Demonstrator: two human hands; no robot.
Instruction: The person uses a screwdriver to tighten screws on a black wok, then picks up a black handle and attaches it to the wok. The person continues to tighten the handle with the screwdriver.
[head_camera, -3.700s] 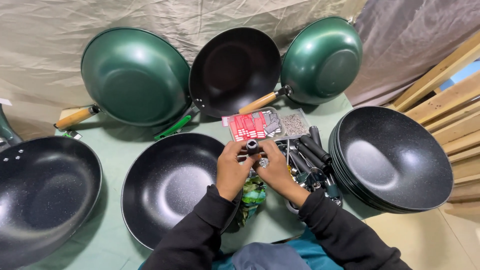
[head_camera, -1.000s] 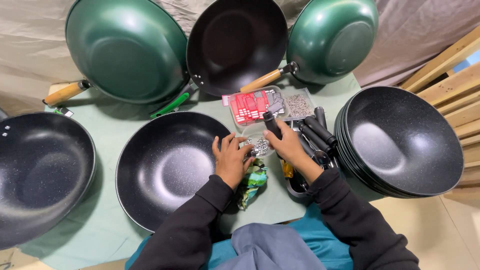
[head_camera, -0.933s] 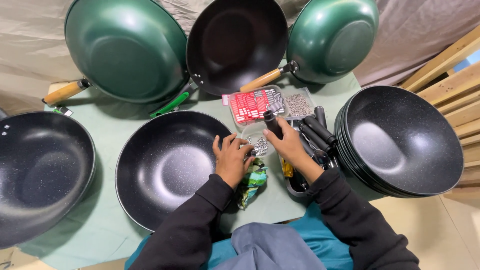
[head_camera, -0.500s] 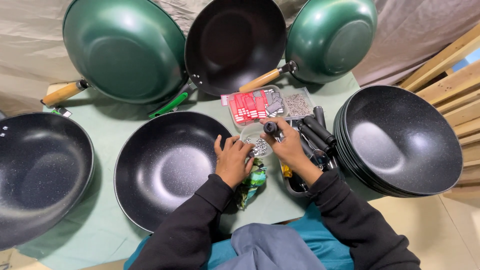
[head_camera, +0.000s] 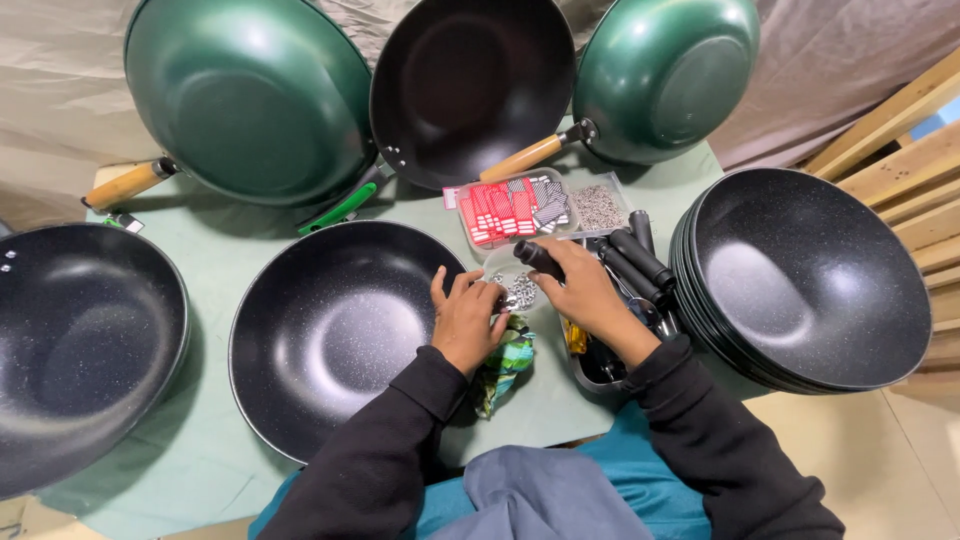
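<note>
Your hands meet over a small dish of screws, ringed by woks on a green table.

Around you on the green table (head_camera: 200, 450) lie the big things: a black wok (head_camera: 335, 330) just left of your hands, a stack of black woks (head_camera: 810, 275) to your right, another black wok (head_camera: 80, 340) at far left, and three woks propped against the cloth behind. Nearer, a clear tray (head_camera: 540, 205) holds red and grey packets. Your right hand (head_camera: 580, 290) is clenched around a black handle (head_camera: 538, 258), above a tub of more handles (head_camera: 640, 262). Your left hand (head_camera: 468, 315) pinches at the small dish of screws (head_camera: 520, 290); what it holds, you cannot tell.
</note>
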